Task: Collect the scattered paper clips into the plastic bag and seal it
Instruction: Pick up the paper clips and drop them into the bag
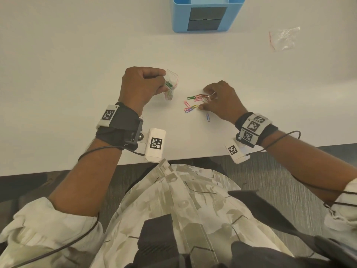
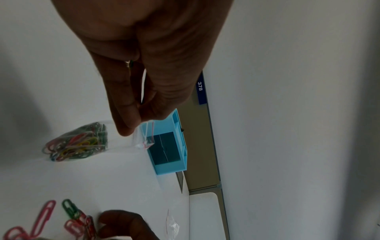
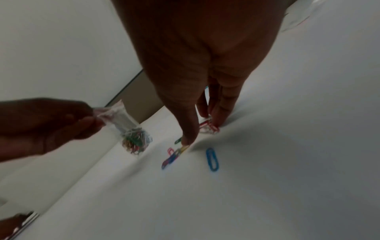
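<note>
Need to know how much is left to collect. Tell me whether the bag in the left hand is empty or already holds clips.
Partly filled: the plastic bag pinched by the left hand holds a bunch of coloured clips.

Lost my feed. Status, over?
Left hand pinches the plastic bag, part filled. Right hand gathering loose paper clips. Nothing obstructing.

The right hand hides some paper clips — the right wrist view is blurred.

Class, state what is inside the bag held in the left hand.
The bag in the left hand holds mixed-colour paper clips bunched at its bottom. The fingers cover part of its top.
</note>
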Motion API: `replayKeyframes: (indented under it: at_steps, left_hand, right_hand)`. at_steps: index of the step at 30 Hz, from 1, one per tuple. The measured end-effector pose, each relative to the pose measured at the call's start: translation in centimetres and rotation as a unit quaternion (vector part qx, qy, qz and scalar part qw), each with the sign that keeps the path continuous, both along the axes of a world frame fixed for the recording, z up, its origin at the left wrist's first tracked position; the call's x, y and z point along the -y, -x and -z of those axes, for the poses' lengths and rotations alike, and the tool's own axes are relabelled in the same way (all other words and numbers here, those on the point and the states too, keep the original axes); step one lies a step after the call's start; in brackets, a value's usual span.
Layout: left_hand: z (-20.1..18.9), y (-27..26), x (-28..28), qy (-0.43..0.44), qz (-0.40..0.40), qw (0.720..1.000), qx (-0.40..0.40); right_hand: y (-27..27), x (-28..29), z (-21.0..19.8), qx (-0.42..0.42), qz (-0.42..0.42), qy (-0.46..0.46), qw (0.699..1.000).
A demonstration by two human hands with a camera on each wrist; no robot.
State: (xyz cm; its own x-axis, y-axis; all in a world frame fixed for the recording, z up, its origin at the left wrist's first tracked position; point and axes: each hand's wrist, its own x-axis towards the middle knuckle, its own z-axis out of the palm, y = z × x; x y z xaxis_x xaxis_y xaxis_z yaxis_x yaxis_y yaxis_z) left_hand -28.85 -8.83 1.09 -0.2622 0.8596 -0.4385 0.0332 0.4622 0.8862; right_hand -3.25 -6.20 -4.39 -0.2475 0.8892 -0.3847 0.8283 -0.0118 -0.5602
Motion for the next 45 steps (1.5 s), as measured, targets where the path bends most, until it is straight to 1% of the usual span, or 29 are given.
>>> replayKeyframes:
  at_steps: [3, 5, 9, 11, 13, 15, 18, 20, 22, 26, 30, 32, 33, 35, 38, 39, 41, 43, 45]
  left_hand:
    - [0.0, 0.3, 0.4, 0.006, -0.006, 1.0, 0.001]
    - [0.1, 0.6, 0.7, 0.006, -0.009, 1.0, 0.003]
    - [0.1, 1.1, 1.3, 0.006, -0.02, 1.0, 0.005]
    - [0.1, 1.3, 1.5, 0.005, -0.021, 1.0, 0.005]
    - [0.2, 1.4, 1.7, 0.005, -0.021, 1.0, 0.003]
    - [0.3, 1.5, 1.9, 0.005, -0.023, 1.0, 0.003]
    - [0.3, 1.4, 2.1, 0.003, -0.024, 1.0, 0.006]
    - [0.2, 1.3, 2.1, 0.001, -0.025, 1.0, 0.009]
    - [0.1, 1.2, 2.2, 0.001, -0.025, 1.0, 0.008]
    - [0.1, 1.1, 2.3, 0.001, -0.024, 1.0, 0.007]
    - [0.2, 0.8, 2.4, 0.0, -0.017, 1.0, 0.001]
    - [0.2, 0.7, 2.3, -0.001, -0.011, 1.0, -0.001]
    - [0.2, 0.6, 2.3, -0.001, -0.008, 1.0, -0.003]
    - [0.2, 0.4, 2.2, -0.003, -0.002, 1.0, -0.011]
    - [0.3, -0.2, 2.1, -0.002, 0.006, 1.0, -0.016]
    - [0.2, -0.5, 2.1, -0.003, 0.009, 1.0, -0.016]
    - [0.1, -1.0, 2.0, -0.007, 0.014, 1.0, -0.015]
    - [0.0, -1.3, 1.9, -0.012, 0.02, 1.0, -0.019]
    - [-0.1, -1.6, 1.8, -0.014, 0.028, 0.999, -0.026]
  right_hand:
    - [1.5, 0.9, 0.7, -0.021, -0.06, -0.032, 0.998]
    - [2.3, 1.1, 0.8, -0.019, -0.087, -0.057, 0.994]
    - [3.1, 1.4, 0.6, 0.037, -0.154, -0.097, 0.983]
    - [3.2, 1.9, 1.0, 0.064, -0.212, -0.1, 0.97]
    - [3.1, 2.5, 1.8, 0.087, -0.265, -0.126, 0.952]
    - [2.7, 3.0, 2.2, 0.092, -0.287, -0.152, 0.941]
    - [2.3, 3.0, 2.1, 0.072, -0.3, -0.177, 0.935]
    - [2.3, 2.4, 2.1, 0.053, -0.294, -0.191, 0.935]
    - [2.5, 1.7, 1.8, 0.032, -0.274, -0.192, 0.942]
    - [2.8, 1.0, 1.1, 0.04, -0.237, -0.166, 0.956]
    - [2.5, 0.3, 0.1, 0.038, -0.175, -0.147, 0.973]
    - [2.4, -0.2, -0.7, 0.027, -0.129, -0.134, 0.982]
    - [2.3, -0.4, -1.4, 0.008, -0.097, -0.126, 0.987]
    - [2.5, -0.8, -2.9, -0.063, -0.032, -0.106, 0.992]
    - [3.3, -0.9, -5.6, -0.187, 0.042, -0.052, 0.98]
    - [3.7, -0.8, -6.4, -0.223, 0.052, -0.034, 0.973]
    - [4.4, -0.6, -7.7, -0.26, 0.048, -0.027, 0.964]
    - [5.0, -0.4, -8.6, -0.264, 0.031, -0.044, 0.963]
    - [5.3, -0.2, -9.2, -0.245, 0.007, -0.064, 0.967]
